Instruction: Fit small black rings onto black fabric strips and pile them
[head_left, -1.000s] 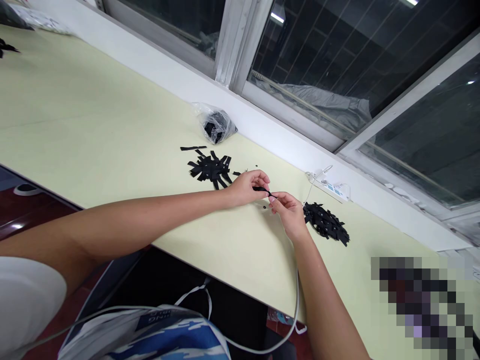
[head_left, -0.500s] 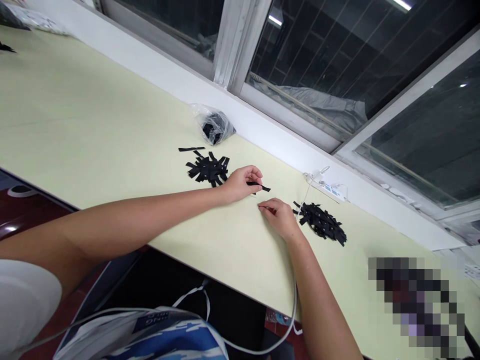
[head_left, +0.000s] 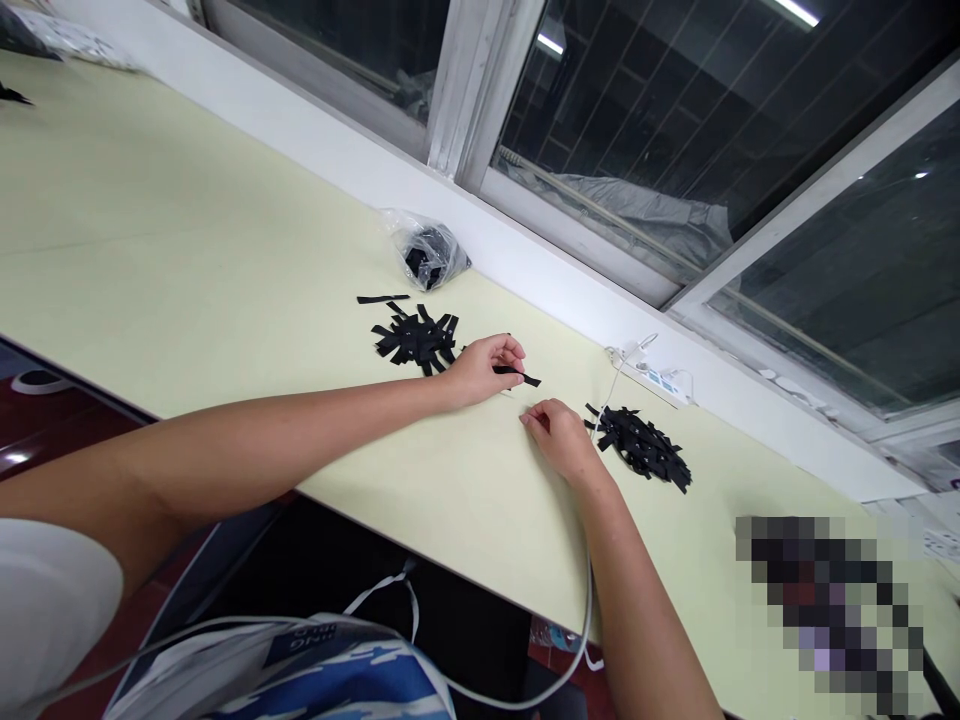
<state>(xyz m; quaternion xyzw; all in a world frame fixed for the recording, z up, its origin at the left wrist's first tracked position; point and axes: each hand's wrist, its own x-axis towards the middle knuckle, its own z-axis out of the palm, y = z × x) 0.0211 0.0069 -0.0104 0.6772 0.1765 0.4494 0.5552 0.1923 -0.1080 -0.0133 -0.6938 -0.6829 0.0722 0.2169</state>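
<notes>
Strip [head_left: 525,377] is pinched by left hand [head_left: 480,368] — long axis aimed at right hand [head_left: 559,440], just beside; that hand is curled on desk [head_left: 225,250], grip unclear.

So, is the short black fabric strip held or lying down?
Held: the left hand pinches one end of the short black fabric strip; its other end sticks out free.

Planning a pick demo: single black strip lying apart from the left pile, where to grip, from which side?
Pinch one end of the lone strip from above, probably its left end, away from the pile. It lies flat on the table, thin, so no side edge to grab.
</notes>
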